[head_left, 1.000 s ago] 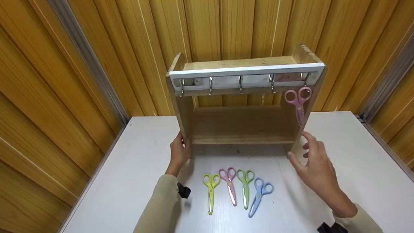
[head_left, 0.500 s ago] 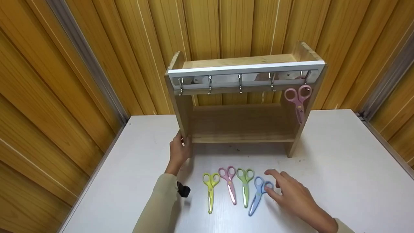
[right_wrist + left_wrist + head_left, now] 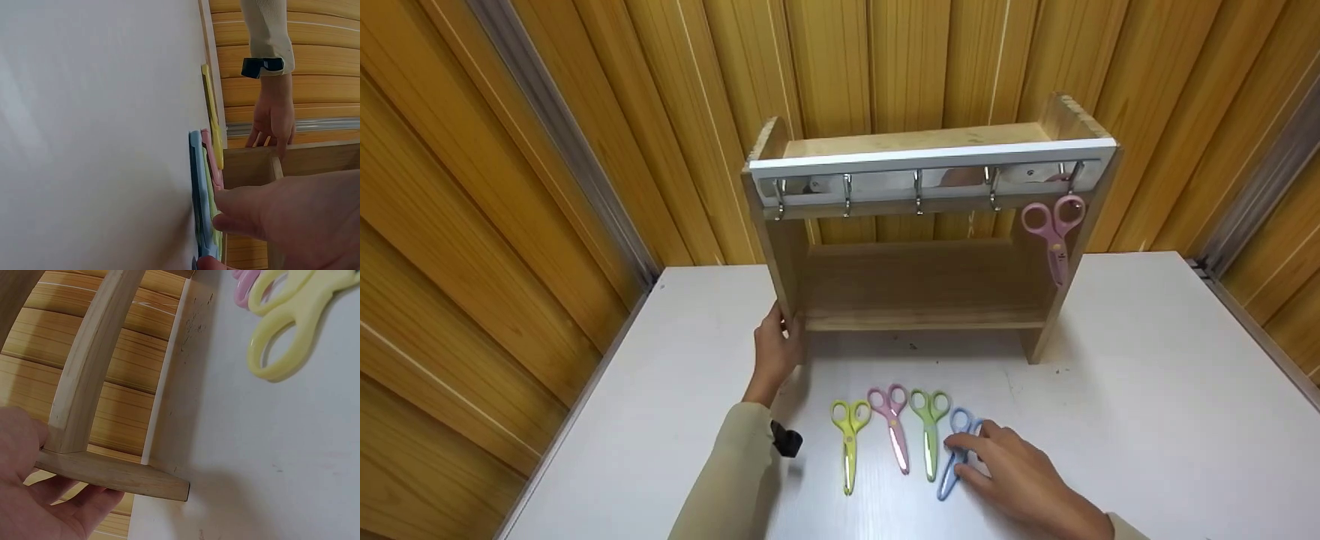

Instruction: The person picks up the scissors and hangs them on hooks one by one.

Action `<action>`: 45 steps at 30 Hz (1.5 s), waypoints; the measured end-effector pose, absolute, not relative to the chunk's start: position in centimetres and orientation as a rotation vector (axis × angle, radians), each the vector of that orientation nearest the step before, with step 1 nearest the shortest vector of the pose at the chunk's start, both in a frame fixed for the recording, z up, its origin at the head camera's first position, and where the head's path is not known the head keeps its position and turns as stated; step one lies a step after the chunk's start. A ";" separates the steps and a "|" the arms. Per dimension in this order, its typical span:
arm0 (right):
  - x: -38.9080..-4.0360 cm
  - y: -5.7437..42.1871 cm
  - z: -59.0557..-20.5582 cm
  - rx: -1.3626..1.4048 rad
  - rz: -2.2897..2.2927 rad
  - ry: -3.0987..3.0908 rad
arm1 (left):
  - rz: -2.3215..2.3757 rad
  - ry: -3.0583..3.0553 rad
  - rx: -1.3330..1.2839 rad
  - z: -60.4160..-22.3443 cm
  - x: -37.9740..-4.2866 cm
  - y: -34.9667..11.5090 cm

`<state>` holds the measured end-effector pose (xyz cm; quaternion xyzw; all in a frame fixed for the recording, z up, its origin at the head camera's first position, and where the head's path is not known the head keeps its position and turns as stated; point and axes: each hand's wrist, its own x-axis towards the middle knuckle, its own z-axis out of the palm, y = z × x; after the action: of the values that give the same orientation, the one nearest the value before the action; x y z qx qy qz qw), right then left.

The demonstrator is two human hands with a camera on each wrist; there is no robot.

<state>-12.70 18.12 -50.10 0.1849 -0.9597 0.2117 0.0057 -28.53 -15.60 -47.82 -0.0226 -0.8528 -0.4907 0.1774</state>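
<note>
A wooden rack stands on the table with a row of metal hooks along its white front rail. My left hand grips the lower left side panel, fingers curled behind it. Pink scissors hang by a finger loop from the rightmost hook. On the table lie yellow scissors, a second pink pair, green scissors and blue scissors. Over the blue pair is my right hand, index fingertip and thumb apart at its middle, partly covering its handles.
The white table runs back to a yellow wood-panelled wall. Metal posts mark the wall's corners. A black strap device sits on the left sleeve. Other hooks on the rail hold nothing.
My right hand has left the rack's right side and moved down and left to the blue scissors. The left hand keeps its grip on the rack; the scissors lie as before.
</note>
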 end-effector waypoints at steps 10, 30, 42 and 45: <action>-13.0 18.3 -50.3 0.532 0.602 -3.015 | -1.365 -2.407 -0.086 -47.8 -28.6 -15.7; -13.4 22.7 -49.6 0.390 0.560 -3.097 | -1.374 -2.395 -0.107 -48.0 -28.6 -15.8; -14.5 24.5 -49.7 0.413 0.526 -3.034 | -1.394 -2.402 -0.077 -47.9 -28.5 -15.7; -14.6 24.5 -49.7 0.417 0.522 -3.039 | -1.396 -2.397 -0.081 -47.9 -28.4 -15.6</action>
<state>-14.56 24.53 -49.67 0.1339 -0.9766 0.1678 0.0152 -28.44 -15.64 -47.88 -0.0289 -0.8492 -0.4947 0.1823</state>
